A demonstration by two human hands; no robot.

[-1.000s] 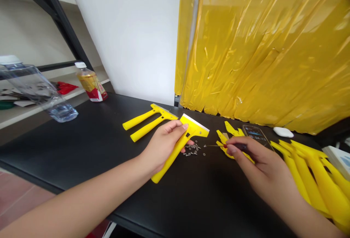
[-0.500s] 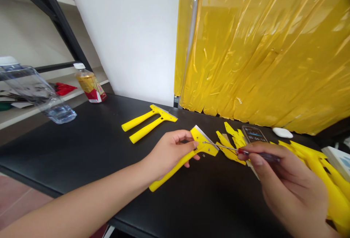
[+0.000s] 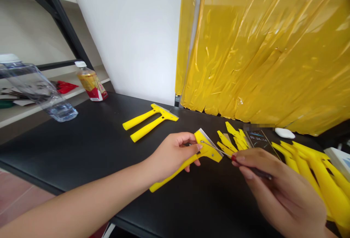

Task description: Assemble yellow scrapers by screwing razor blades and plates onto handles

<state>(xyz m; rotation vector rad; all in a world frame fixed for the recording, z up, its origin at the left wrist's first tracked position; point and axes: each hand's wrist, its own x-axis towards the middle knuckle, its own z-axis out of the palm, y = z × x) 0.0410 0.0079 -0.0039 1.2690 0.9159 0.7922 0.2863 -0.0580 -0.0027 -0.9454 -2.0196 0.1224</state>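
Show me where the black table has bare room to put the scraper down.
Bare table lies left of the two finished scrapers, toward the water bottle, and along the near edge below the left hand. Crowded: right of the right hand, with loose yellow parts and the phone.

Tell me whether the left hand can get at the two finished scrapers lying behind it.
Probably yes: the left hand has bare black table between it and the two scrapers, but it is gripping a yellow scraper.
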